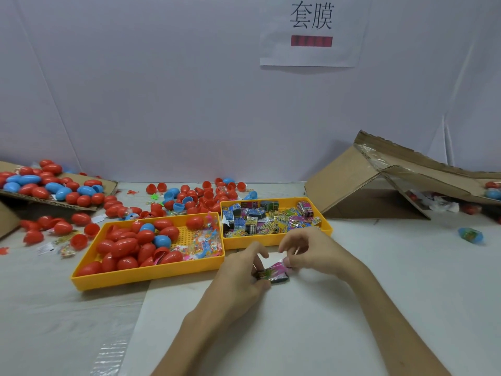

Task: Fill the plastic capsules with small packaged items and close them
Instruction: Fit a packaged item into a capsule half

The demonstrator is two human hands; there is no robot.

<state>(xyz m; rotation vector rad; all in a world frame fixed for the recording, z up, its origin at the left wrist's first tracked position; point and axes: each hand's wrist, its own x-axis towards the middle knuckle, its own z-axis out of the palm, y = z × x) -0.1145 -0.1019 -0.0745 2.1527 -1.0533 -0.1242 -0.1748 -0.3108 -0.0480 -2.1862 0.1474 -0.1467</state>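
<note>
Both hands meet over the white table in front of the trays. My left hand (241,275) and my right hand (311,252) together hold a small shiny packet (273,274), pink, green and black, just above the tabletop. A yellow tray (324,213) behind the hands is full of similar small packets (267,217). Left of it, a larger yellow tray (141,276) holds several red and blue capsules (127,246) and clear bags of small coloured items (202,242).
Loose red and blue capsule halves (189,198) lie behind the trays and over a flattened cardboard sheet (51,185) at far left. A collapsed cardboard box (379,180) stands at right. A wrapped blue capsule (470,234) lies alone at far right.
</note>
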